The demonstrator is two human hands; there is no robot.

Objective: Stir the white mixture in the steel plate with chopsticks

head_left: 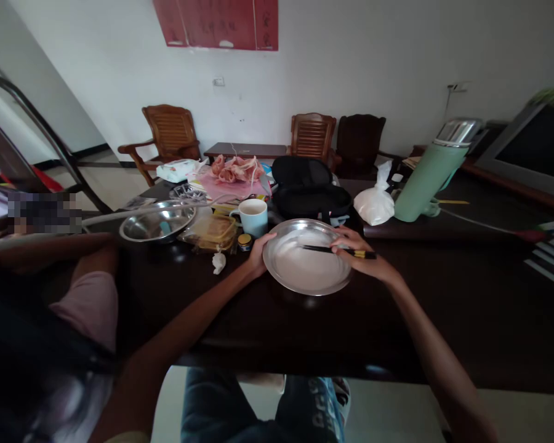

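A round metal basin [310,290] stands on the dark table in front of me. White powder, flour by its look, covers its bottom [300,264]. My left hand [258,253] grips the basin's left rim. In my right hand [357,251] is a pair of black chopsticks [317,248] with gold bands, held over the basin with the tips at the white powder. Just behind the right hand sits a tied clear plastic bag [375,206] of white powder. Beyond my left hand are a pale blue mug [253,216] and a small jar with a yellow lid [244,241].
Left of the mug lie packaged food containers [212,231], a crumpled tissue [218,263] and another metal basin [141,229]. An open black case [311,187] lies behind my basin. A tall green thermos [431,178] stands right. Another person's arm [60,255] rests at the left.
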